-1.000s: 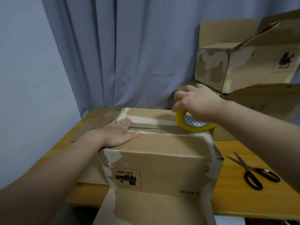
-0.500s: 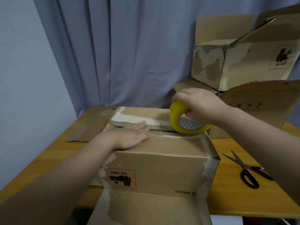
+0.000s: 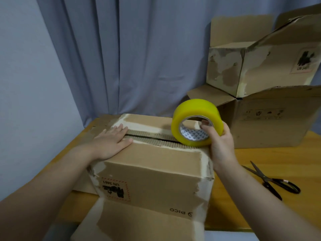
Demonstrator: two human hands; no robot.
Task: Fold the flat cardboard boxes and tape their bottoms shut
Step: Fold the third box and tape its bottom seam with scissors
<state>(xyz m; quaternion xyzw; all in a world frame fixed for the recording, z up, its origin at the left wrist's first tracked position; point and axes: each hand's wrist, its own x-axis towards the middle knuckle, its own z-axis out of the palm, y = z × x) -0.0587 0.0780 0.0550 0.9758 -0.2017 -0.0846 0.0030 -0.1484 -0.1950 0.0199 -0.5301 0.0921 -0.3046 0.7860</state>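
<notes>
Two lines of print sit upside down on the near face of the worn brown cardboard box (image 3: pixel 152 174): "UN 3481" inside a red dashed frame, and "PICO" lower to the right. It stands at the near edge of the yellow wooden table (image 3: pixel 260 214). Its two top flaps meet along a narrow open seam with their corrugated edges bare. The left hand (image 3: pixel 111 141) lies flat with straight fingers on the seam's left end. The right hand (image 3: pixel 220 141) grips a roll of yellow packing tape (image 3: pixel 196 126), a finger hooked inside its core, holding it on edge at the seam's right end. Black-handled scissors (image 3: pixel 274 181) lie slightly open on the table to the right. Behind them more cardboard is stacked: the lower box (image 3: pixel 269 119) carries a row of small handling symbols, and the upper box (image 3: pixel 243 66) has a similar framed label too blurred to read. A grey-blue curtain (image 3: pixel 139 49) hangs behind.
</notes>
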